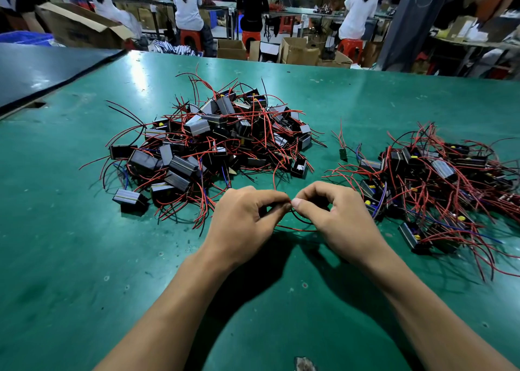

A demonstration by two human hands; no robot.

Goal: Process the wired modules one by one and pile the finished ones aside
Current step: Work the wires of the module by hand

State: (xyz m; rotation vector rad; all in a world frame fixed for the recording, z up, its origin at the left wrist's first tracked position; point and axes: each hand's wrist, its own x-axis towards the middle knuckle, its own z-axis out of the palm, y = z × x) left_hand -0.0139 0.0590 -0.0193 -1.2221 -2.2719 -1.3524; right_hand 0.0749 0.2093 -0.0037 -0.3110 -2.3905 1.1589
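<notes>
A big heap of black box modules with red and black wires (213, 142) lies in the middle of the green table (70, 230). A second, flatter pile of modules (439, 182) spreads at the right. My left hand (242, 221) and my right hand (334, 218) meet in front of the heap, fingertips together. Both pinch the thin red and black wires (298, 228) that loop below them. The module on those wires is hidden under my right hand.
A small green circuit board (343, 153) with red leads lies between the two piles. A dark board (42, 69) covers the table's far left corner. Beyond the far edge, people sit on red stools among cardboard boxes (298, 51).
</notes>
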